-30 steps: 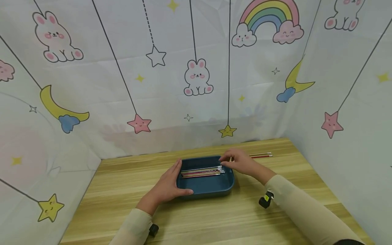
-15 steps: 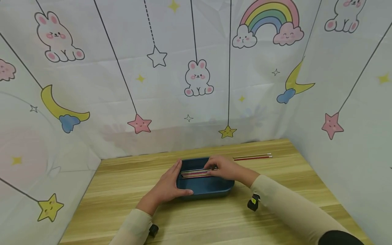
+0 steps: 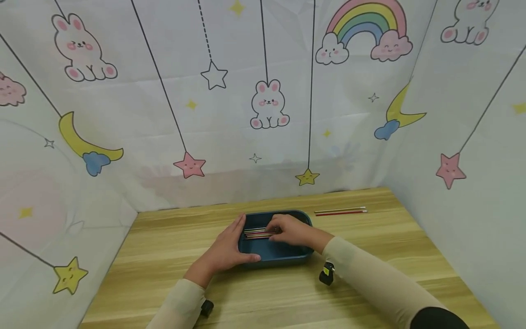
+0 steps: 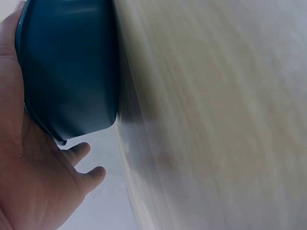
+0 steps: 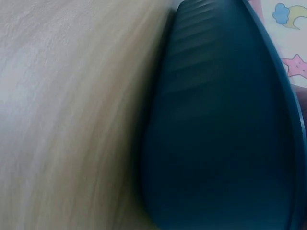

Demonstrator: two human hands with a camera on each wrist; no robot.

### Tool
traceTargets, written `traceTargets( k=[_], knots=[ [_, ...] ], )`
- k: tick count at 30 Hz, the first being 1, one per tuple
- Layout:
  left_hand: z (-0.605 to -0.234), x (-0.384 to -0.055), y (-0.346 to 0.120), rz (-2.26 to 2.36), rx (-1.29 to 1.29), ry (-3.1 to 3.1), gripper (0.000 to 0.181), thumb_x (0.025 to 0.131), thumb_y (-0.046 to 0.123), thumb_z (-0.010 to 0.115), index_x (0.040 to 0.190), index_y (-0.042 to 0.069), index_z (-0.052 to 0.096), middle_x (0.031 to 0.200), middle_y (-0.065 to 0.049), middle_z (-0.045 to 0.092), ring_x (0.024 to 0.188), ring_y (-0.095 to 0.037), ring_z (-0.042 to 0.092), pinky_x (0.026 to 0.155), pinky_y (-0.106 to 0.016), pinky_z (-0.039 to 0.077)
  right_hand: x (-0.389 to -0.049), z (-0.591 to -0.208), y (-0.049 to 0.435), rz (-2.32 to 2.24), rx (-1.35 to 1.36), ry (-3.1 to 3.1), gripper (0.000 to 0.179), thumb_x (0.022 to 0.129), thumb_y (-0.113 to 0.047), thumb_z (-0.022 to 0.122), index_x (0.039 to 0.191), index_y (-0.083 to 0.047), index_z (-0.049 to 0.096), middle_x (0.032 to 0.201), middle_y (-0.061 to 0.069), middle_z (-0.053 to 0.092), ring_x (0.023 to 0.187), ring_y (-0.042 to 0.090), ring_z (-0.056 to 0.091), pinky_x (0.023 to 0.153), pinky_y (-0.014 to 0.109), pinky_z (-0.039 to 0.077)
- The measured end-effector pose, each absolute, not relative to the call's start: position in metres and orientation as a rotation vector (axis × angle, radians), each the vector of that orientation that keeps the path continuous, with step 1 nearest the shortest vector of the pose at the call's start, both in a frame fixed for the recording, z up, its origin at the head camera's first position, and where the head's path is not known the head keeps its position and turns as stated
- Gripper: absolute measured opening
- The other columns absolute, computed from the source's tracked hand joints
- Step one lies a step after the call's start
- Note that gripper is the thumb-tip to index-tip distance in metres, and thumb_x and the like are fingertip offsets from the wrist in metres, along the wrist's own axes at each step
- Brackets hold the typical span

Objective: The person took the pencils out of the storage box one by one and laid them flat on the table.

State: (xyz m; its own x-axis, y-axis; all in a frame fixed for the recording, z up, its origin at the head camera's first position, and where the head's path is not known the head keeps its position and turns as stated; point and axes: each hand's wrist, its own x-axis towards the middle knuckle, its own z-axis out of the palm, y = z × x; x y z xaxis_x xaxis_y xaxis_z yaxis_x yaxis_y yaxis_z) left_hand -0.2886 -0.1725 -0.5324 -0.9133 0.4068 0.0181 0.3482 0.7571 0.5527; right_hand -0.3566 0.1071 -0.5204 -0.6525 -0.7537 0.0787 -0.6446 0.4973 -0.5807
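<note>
In the head view a dark blue rectangular box point(image 3: 283, 250) sits on the table. Several thin striped pencils point(image 3: 255, 234) lie side by side in it. My left hand point(image 3: 223, 246) steadies the box's left end, its thumb along the front rim and its fingers reaching to the back corner. Over the right part of the pencils is my right hand point(image 3: 292, 230), thumb and fingers bent on either side of them; whether it grips any is hidden. The left wrist view shows my left hand point(image 4: 38, 177) against the box point(image 4: 72, 72). The right wrist view shows the box point(image 5: 220, 134) but hides the pencils.
Two more pencils point(image 3: 341, 212), one gold-toned and one red, lie on the wood-grain table point(image 3: 172, 237) behind and right of the box. A white cloth backdrop point(image 3: 230, 137) with bunnies and stars stands behind and on both sides.
My right hand has moved left from the box's right rim onto the pencils inside, uncovering the two loose pencils on the table. The left hand and the box stay put.
</note>
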Motion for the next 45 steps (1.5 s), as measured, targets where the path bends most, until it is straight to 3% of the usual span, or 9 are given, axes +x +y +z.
traceTargets(
  k=[21,45],
  knots=[
    [-0.532,-0.288,-0.171,0.878,0.617,2.839,0.135,0.087,0.070,0.086,0.179,0.010,0.009,0.186,-0.011,0.010,0.169,-0.037,0.018,0.131,-0.063,0.026,-0.363,-0.533,0.096,-0.764,-1.275,2.559,0.027,0.097,-0.005,0.086,0.123,-0.010,0.086,0.106,-0.004,0.073,0.101,0.010,0.069,0.091,0.030,0.059],
    [-0.533,-0.289,-0.170,0.890,0.626,2.828,0.133,0.088,0.069,0.086,0.179,0.011,0.008,0.186,-0.008,0.007,0.169,-0.038,0.017,0.130,-0.065,0.026,-0.364,-0.539,0.093,-0.744,-1.359,2.552,0.020,0.097,-0.009,0.086,0.117,-0.013,0.089,0.104,-0.004,0.075,0.093,0.005,0.067,0.081,0.024,0.056]
  ],
)
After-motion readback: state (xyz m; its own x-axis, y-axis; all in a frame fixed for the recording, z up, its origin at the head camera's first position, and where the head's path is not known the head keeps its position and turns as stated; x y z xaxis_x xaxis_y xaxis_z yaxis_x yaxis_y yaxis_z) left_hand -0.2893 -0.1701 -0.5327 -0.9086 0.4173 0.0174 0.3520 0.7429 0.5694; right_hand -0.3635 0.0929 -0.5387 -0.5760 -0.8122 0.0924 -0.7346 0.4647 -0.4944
